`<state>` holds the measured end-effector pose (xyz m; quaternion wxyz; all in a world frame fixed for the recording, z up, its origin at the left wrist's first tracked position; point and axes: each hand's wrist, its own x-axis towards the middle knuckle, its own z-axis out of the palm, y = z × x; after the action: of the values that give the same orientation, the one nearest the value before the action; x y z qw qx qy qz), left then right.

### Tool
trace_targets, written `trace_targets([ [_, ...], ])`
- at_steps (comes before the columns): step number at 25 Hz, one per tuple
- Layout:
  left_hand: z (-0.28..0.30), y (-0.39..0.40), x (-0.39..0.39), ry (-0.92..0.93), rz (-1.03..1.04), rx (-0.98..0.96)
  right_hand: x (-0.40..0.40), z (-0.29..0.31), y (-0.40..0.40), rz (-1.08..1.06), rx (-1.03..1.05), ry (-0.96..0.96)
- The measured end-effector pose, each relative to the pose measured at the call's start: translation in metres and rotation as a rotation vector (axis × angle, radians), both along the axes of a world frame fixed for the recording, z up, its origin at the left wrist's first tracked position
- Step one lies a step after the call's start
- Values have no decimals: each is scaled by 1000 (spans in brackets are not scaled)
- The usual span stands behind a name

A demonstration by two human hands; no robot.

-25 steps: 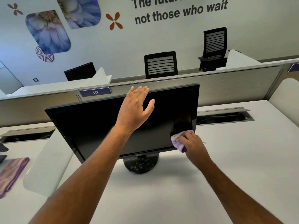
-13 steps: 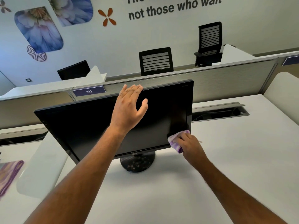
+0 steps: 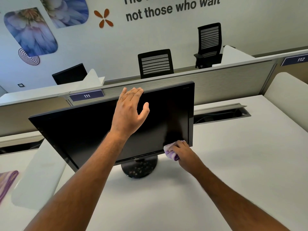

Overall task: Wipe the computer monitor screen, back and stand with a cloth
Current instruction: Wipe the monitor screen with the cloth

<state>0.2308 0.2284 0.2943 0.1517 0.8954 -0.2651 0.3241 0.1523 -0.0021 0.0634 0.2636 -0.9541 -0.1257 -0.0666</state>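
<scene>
While our left hand (image 3: 129, 112) steadies the monitor (image 3: 93, 129) on the table (image 3: 233, 164) with straight fingers at its top edge, our right hand (image 3: 182, 151) grips the cloth (image 3: 169, 151) at the screen's lower right corner; we should press lightly, in overlapping strokes. Partition labels read 111 (image 3: 86, 95) and 112 (image 3: 300, 59).

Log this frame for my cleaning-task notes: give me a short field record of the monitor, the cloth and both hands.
monitor: black monitor, screen dark, on a round black stand on the white desk
cloth: purple-and-white cloth, bunched at the screen's lower right corner
right hand: right hand grips the cloth against the screen
left hand: left hand, fingers straight, rests on the monitor's top edge
spare: second purple cloth at far left
</scene>
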Motion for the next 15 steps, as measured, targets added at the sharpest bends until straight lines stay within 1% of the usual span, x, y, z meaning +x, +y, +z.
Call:
trace_targets([
  [4, 2, 3, 0, 11, 9, 15, 3, 3, 45, 66, -3, -81],
  [8, 2, 5, 0, 18, 9, 26, 5, 2, 78, 133, 56, -95],
  [10, 2, 5, 1, 16, -1, 27, 5, 0, 70, 152, 43, -93],
  [12, 1, 6, 1, 8, -3, 28, 4, -1, 46, 118, 16, -133],
  [15, 0, 6, 2, 1, -6, 19, 3, -7, -4, -56, 58, -160],
])
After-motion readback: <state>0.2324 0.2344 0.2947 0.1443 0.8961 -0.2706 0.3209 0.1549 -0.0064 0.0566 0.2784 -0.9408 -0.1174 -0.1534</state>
